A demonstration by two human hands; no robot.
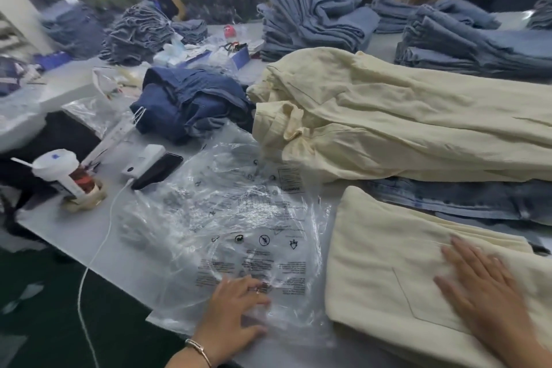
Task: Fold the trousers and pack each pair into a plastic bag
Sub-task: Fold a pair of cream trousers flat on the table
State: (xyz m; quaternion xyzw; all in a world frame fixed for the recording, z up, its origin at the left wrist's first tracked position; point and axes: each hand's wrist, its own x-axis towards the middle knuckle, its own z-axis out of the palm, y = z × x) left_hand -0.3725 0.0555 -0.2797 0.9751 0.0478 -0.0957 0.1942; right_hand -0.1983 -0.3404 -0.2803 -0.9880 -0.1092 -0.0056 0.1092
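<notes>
A folded cream pair of trousers (388, 272) lies at the near right of the table. My right hand (484, 284) rests flat on top of it, fingers straight. To its left a stack of clear plastic bags (239, 218) with black printed warnings is spread on the table. My left hand (236, 314) touches the near edge of the top bag with loosely spread fingers. Behind the folded pair, a pile of unfolded cream trousers (403, 122) stretches toward the right over blue jeans (466, 200).
A crumpled dark blue pair (191, 101) lies at centre left. A phone (158, 170), a white charger with cable and a lidded drink cup (65, 176) stand near the table's left edge (53, 224). Stacks of folded jeans (313, 18) and other people fill the far side.
</notes>
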